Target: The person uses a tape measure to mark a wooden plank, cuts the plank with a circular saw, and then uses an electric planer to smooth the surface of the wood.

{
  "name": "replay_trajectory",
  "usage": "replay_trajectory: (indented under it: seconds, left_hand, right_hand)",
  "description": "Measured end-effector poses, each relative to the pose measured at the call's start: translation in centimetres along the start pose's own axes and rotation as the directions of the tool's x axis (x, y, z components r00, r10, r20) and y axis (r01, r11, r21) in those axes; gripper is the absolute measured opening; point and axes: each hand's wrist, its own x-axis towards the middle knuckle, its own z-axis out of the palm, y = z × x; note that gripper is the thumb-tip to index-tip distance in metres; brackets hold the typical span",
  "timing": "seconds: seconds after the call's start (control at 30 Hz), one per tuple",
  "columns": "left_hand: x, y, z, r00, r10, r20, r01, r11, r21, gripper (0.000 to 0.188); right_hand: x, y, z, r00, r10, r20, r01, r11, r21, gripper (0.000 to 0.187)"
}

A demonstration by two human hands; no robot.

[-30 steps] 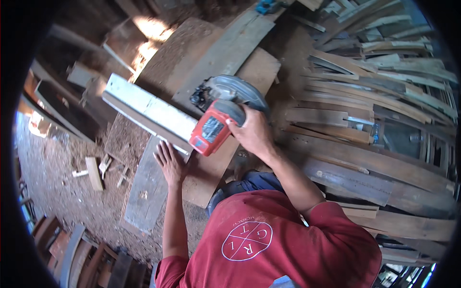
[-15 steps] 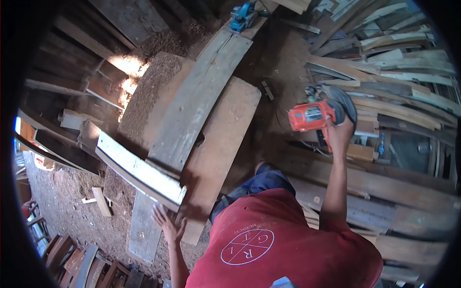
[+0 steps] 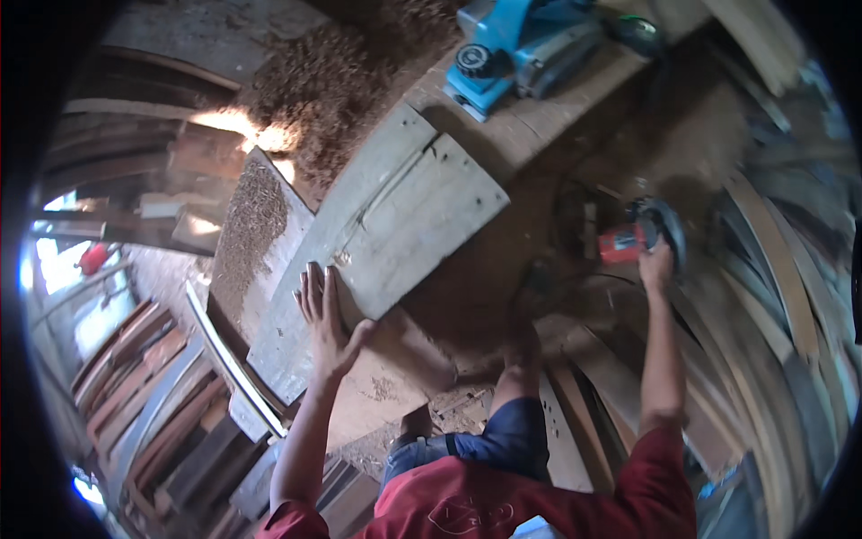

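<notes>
My left hand (image 3: pixel 326 328) rests with fingers stretched out on a worn grey wooden plank (image 3: pixel 400 242). The plank lies slanted over a brown board (image 3: pixel 382 391) and has a long crack near its far end. Out to the right, my right hand (image 3: pixel 657 268) grips the handle of a red circular saw (image 3: pixel 621 244) with a dark round guard. The saw hangs low beside the plank, apart from it. Left of the plank stands a curved board with a white edge (image 3: pixel 232 350).
A blue electric planer (image 3: pixel 530 63) sits on a wooden beam at the far end. Wood shavings (image 3: pixel 332 85) are heaped behind the plank. Stacked curved timber pieces (image 3: pixel 171 395) fill the lower left, and long boards (image 3: pixel 777 278) lie piled at right.
My left hand has gone from beside the white-edged curved board onto the grey plank. That curved board now stands farther left, off the plank. The saw is held lower, and my view has shifted.
</notes>
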Motion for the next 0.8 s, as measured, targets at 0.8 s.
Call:
replay_trajectory:
  seconds: [0.8]
  left_hand:
    - [2.4,0.5,4.2,0.983,0.002,-0.184,0.013,0.997,0.077,0.125]
  right_hand:
    - [16.5,7.2,28.4,0.597,-0.77,0.226,0.793,0.524,-0.31,0.052]
